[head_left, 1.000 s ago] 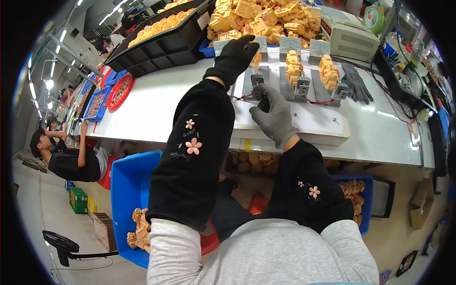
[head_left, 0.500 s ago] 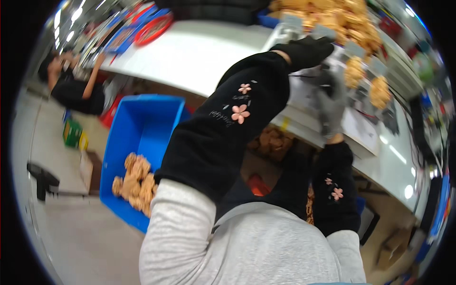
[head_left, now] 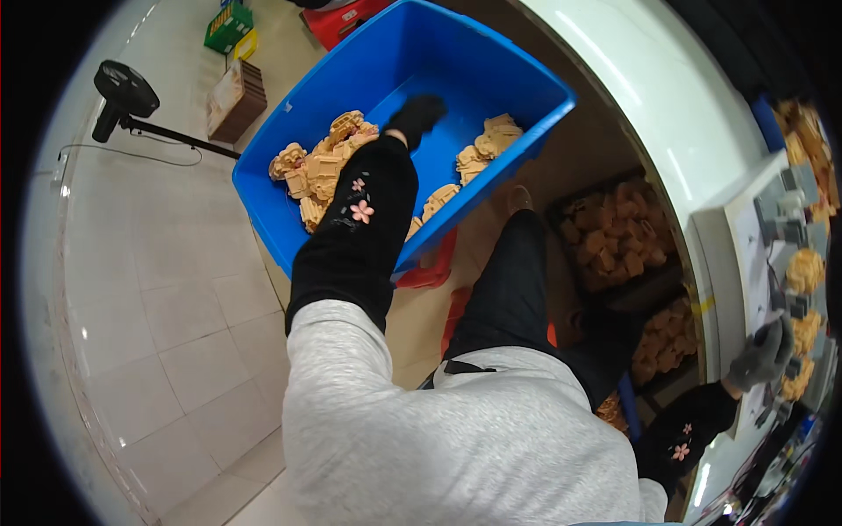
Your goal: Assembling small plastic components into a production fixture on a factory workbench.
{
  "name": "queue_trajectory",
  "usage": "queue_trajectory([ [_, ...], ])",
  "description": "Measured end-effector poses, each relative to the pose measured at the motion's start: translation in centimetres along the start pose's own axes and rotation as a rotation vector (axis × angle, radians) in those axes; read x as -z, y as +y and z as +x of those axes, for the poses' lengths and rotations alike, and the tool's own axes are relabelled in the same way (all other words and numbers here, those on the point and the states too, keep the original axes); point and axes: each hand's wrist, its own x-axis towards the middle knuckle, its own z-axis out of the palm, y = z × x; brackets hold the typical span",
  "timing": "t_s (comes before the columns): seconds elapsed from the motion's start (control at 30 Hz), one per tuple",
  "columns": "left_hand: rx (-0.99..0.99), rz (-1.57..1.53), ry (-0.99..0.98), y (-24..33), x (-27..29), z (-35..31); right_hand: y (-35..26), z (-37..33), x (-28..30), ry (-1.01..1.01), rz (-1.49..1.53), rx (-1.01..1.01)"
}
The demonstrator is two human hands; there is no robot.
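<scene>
My left hand (head_left: 417, 118), in a black glove, is down inside a large blue bin (head_left: 557, 98) at my left. It is smeared by motion, so its fingers and anything in them cannot be made out. Beside it, tan moulded pieces (head_left: 323, 171) lie heaped in the bin, with more along the near wall. At the far right my right hand (head_left: 761, 355), in a grey glove, is at a white bench fixture (head_left: 721, 263) with grey clamps. Several rounded tan pieces (head_left: 804, 272) sit in a row along it, close to that hand. Its fingertips are hard to make out.
Under the white table (head_left: 653, 88) stand dark crates of tan pieces (head_left: 611, 230). A black fan on a stand (head_left: 127, 88), a brown carton (head_left: 237, 98) and a green box (head_left: 229, 29) are on the left floor. A red stool (head_left: 430, 267) shows below the bin.
My view has swung left and down toward the blue bin. My left hand has left the bench and reached into the bin; my right hand remains at the fixture.
</scene>
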Motion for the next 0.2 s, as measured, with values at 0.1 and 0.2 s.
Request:
queue_trajectory([
  [0.1, 0.239, 0.176, -0.242, -5.7, -3.6, 0.5, -0.1, 0.5, 1.0, -0.049, -0.085, -0.037],
  [0.2, 0.273, 0.269, -0.234, -6.8, -7.0, 0.8, 0.2, 0.9, 0.9, -0.021, -0.078, -0.071],
])
